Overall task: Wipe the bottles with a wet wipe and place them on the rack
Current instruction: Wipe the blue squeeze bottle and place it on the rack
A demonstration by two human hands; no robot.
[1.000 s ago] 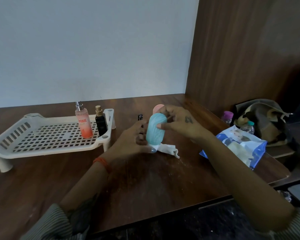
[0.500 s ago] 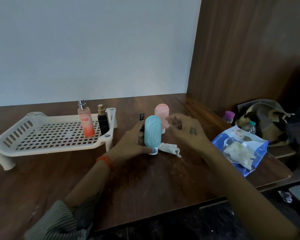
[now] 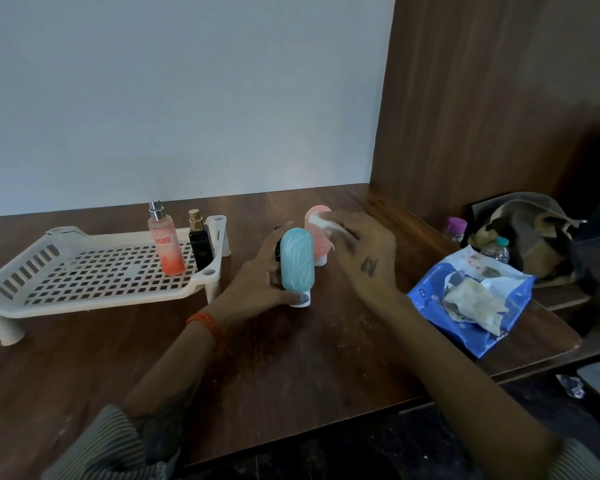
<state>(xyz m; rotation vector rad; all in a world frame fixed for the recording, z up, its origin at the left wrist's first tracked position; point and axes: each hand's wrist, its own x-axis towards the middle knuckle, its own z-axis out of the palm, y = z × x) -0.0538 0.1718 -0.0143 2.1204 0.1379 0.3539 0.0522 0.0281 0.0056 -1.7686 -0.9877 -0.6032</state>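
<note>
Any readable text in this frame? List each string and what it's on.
"ENGAGE": on the pink spray bottle standing on the rack.
Black perfume bottle: faint label, too small to read.
Blue wipes pack: a small round mark and print at its edges, too blurred to read.
Right hand: a dark mark on its back, not legible.
Teal bottle and pink bottle: no text visible.

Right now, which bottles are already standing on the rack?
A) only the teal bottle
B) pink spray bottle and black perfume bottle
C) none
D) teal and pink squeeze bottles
B: the pink spray bottle and black perfume bottle stand on the rack at its right end, while the teal bottle stands on the table in the left hand.
</note>
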